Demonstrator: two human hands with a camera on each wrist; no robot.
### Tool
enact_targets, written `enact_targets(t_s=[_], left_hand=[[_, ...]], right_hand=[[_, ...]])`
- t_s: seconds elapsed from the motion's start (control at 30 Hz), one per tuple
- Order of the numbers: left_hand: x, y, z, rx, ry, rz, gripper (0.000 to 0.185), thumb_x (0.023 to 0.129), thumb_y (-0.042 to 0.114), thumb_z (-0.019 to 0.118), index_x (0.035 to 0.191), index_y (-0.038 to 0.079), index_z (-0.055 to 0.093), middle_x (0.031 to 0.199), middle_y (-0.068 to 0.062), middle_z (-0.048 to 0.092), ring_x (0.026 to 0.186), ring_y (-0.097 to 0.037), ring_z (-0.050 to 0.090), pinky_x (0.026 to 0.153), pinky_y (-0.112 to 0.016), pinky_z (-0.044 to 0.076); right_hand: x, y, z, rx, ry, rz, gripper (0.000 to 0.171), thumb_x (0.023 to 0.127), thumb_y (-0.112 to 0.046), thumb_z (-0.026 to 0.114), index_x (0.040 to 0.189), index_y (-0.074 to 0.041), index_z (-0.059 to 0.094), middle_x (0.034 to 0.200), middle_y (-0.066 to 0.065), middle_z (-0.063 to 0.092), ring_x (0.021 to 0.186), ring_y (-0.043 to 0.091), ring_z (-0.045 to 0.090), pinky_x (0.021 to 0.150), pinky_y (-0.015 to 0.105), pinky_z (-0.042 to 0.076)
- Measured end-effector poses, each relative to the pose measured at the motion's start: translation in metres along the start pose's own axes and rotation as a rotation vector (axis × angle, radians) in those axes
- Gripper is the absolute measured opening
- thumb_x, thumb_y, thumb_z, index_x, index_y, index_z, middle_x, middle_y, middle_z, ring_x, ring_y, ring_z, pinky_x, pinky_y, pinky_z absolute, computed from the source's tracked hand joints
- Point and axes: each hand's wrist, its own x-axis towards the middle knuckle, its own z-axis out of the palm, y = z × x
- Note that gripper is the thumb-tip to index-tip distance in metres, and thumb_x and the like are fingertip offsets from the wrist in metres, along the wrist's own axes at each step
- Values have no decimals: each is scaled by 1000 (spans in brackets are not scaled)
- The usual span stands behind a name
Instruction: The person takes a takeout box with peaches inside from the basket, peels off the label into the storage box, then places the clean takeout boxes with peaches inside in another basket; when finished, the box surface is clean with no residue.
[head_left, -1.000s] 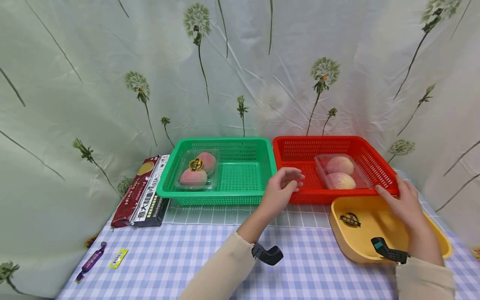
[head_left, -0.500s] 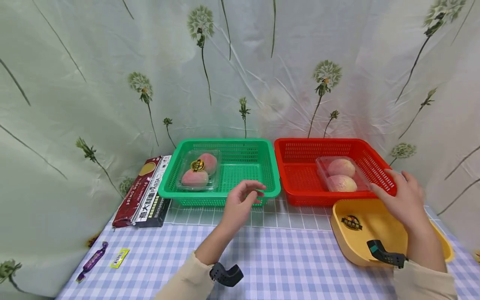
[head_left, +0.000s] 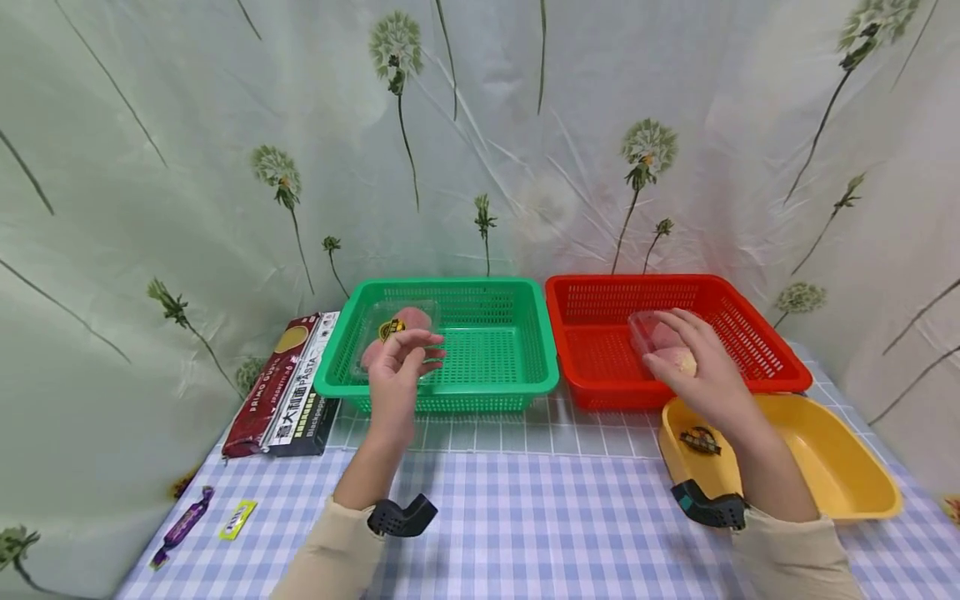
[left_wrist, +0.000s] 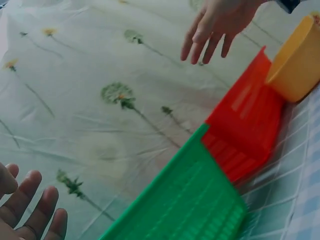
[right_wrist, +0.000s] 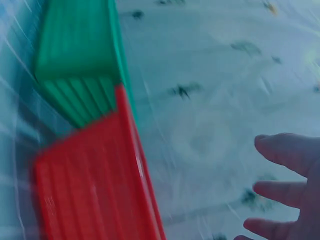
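Pale green curtain (head_left: 187, 167) printed with dandelions hangs behind everything. Desk (head_left: 525, 533) below wears a blue-and-white checked cloth, with a white grid mat under the baskets.

Green basket (head_left: 517, 383) sits left of centre at the back; red basket (head_left: 600, 392) stands just beside it on the right, rims close or touching, cannot tell which. Yellow tub (head_left: 847, 467) lies in front of the red basket's right end, a dark round sticker on its inner wall.

Pasta packs (head_left: 285, 383), dark red and black-and-white, lie flat against the green basket's left side.

Clear clamshell of peaches (head_left: 408, 321) rests in the left half of the green basket, yellow-and-black sticker on its lid. Second clamshell of peaches (head_left: 660, 333) sits in the right half of the red basket.

Left hand (head_left: 401, 362) hovers above the green basket's front rim, in front of the clamshell there, fingers loosely curled, holding nothing. Right hand (head_left: 693, 367) is over the red basket, fingers spread and relaxed above the clamshell; contact cannot be told. Wrist views show both hands with fingers extended and bare.

Purple wrapped candy (head_left: 180, 525) and small yellow-green packet (head_left: 237, 517) lie near the desk's front left corner, just apart.
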Motion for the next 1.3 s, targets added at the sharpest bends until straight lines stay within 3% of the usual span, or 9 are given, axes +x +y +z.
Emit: enact_targets(t_s=[0.2,0.37,0.53,0.67,0.77,0.93,1.1,1.3], left_hand=[[10,5,-18,52,62,11,20,102,2,48,116,0,61,105,3,69,98,-18,69,90,-32,57],[17,7,-35,185,129,-16,21,103,7,49,120,6,60,114,1,66,103,-10,66,89,-23,54],[24,6,-51,284,153,-45,25,101,12,52,126,9,59,126,-5,63,114,-15,56,88,-18,51],[28,4,-61,413,194,-8,29,101,13,52,129,9,58,130,-7,61,119,-18,53,97,-26,46],[31,3,-68,528,236,50,30,100,11,52,129,8,58,130,-9,60,121,-22,55,104,-41,44],[38,0,-84,638,284,111,31,98,6,54,129,4,60,131,-17,59,121,-34,55,104,-53,44],[40,-5,-99,697,294,45,33,98,8,55,129,6,62,133,-18,57,127,-35,51,108,-55,41],[43,-10,-110,654,230,-122,38,99,14,56,137,10,58,147,-18,48,139,-35,42,113,-58,36]], right_hand=[[27,-24,44,148,-88,19,70,96,-26,65,156,-19,31,159,13,33,142,39,37,107,61,42],[50,-40,84,306,-150,11,61,98,-23,63,153,-18,37,156,9,38,140,36,44,106,56,46],[66,-59,119,384,-251,28,58,99,-24,61,152,-23,38,158,5,37,138,31,49,105,54,48],[77,-71,145,418,-346,80,57,100,-24,60,152,-23,37,158,8,37,137,30,52,106,51,48],[84,-79,159,449,-408,125,58,100,-26,61,153,-22,36,158,9,36,133,31,54,104,48,50],[95,-92,179,461,-486,157,59,100,-26,60,153,-21,36,158,12,35,127,36,57,100,48,52],[103,-100,195,403,-540,176,61,99,-27,61,154,-18,35,160,16,32,126,39,58,98,48,53],[113,-108,210,401,-561,236,63,99,-26,61,155,-16,33,158,20,33,125,39,58,94,48,55]])
